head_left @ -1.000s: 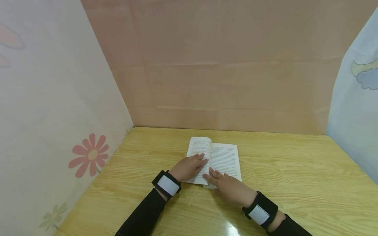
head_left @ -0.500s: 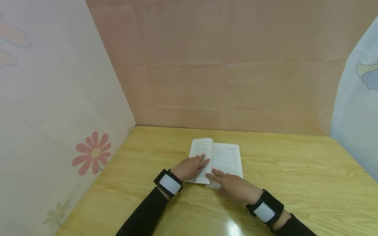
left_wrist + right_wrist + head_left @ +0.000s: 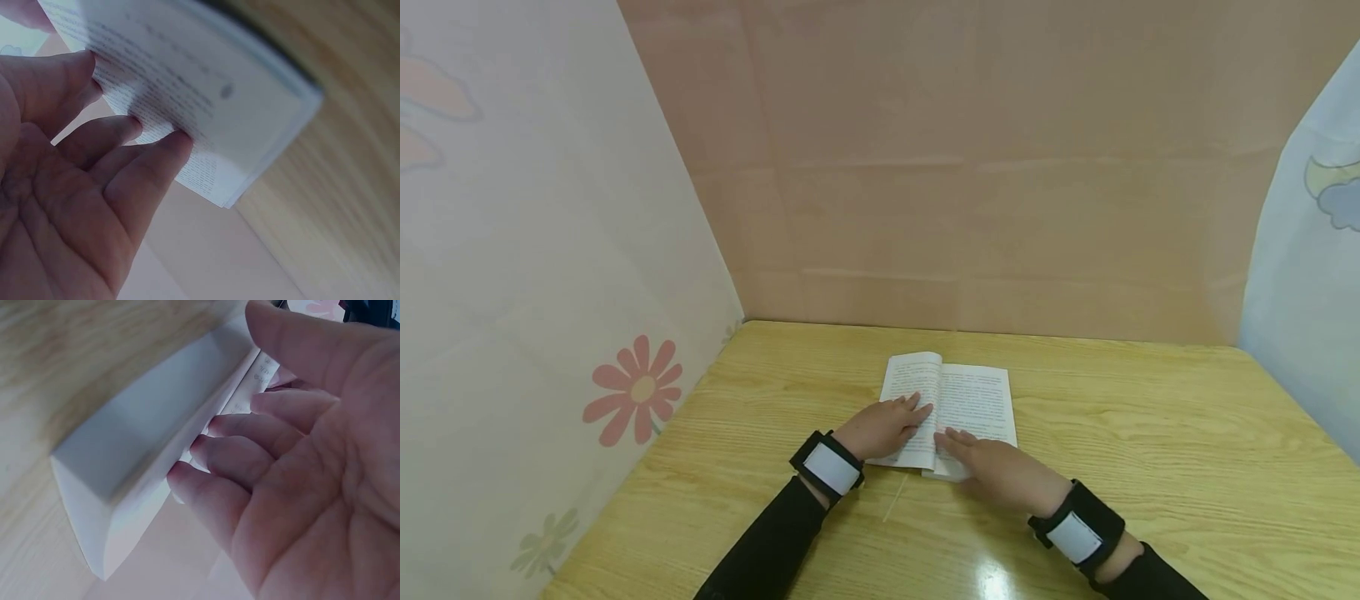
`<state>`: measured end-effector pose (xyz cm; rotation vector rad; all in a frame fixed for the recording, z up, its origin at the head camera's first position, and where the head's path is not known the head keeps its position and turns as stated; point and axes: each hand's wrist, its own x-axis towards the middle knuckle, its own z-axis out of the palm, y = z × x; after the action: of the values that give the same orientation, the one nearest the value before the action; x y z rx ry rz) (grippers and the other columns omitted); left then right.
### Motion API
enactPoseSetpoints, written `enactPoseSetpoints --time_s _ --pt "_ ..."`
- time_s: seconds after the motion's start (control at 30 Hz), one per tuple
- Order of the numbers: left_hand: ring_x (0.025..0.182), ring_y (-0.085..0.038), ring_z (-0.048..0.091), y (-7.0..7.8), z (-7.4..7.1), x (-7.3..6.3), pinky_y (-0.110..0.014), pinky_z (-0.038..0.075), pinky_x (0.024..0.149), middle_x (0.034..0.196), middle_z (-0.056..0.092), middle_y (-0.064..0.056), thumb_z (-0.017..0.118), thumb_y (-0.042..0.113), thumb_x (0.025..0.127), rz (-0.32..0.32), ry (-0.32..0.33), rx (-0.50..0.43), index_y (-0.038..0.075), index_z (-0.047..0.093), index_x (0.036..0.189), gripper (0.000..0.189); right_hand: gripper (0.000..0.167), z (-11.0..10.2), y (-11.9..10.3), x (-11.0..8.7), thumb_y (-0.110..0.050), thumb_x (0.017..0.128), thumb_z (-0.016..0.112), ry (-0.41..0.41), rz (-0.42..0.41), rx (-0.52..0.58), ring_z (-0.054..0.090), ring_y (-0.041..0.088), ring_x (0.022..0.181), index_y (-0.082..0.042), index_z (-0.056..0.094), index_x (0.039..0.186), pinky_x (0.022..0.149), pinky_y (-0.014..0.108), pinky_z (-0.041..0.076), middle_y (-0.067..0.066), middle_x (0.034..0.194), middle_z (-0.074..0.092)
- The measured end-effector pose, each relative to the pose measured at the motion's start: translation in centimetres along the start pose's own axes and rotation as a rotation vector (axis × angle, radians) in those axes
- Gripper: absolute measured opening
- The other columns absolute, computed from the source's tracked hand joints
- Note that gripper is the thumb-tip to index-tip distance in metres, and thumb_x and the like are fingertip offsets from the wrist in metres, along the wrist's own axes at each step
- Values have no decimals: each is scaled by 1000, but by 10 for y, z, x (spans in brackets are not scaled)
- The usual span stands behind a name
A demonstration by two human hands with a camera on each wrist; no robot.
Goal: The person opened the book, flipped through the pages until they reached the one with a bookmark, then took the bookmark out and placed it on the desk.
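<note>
An open book [image 3: 976, 396] with printed pages lies on the wooden table. On its left page rests my left hand [image 3: 880, 427], fingers spread and reaching toward the fold. In the left wrist view, the fingertips [image 3: 178, 145] touch the printed page [image 3: 250, 119]. My right hand [image 3: 1000, 473] lies over the lower part of the right page, its fingertips close to the fold. The right wrist view shows that hand's extended fingers [image 3: 209, 487] against the white page [image 3: 150, 412], the thumb reaching to the near edge. Neither hand grips anything.
The wooden table [image 3: 1150, 433] runs out on both sides of the book. A brown backdrop [image 3: 1000, 208] closes off the back. A white sheet with printed flowers [image 3: 632, 392] stands at the left, and a pale patterned sheet [image 3: 1307, 333] at the right.
My right hand's thumb and fingertips have drawn slightly to the right, away from the left page's edge. The left hand has stayed on its page, and the head view has shifted a little.
</note>
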<state>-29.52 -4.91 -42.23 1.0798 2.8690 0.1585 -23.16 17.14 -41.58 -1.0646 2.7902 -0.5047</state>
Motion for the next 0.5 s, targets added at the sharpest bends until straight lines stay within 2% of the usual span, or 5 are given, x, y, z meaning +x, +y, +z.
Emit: enactPoseSetpoints --time_s 0.2,0.5 --pt "132 -27 44 -1 1 1 -37 40 104 150 38 -13 54 20 101 -4 -1 -2 15 44 147 47 60 0 3 1 -11 84 75 -4 0 -27 51 37 124 5 52 137 97 49 44 25 139 48" --pt "132 -27 44 -2 2 1 -37 39 105 149 39 -14 54 19 101 0 5 -19 14 44 147 47 59 -1 6 3 -10 80 78 -16 10 -35 55 36 120 5 56 133 94 46 47 23 137 51"
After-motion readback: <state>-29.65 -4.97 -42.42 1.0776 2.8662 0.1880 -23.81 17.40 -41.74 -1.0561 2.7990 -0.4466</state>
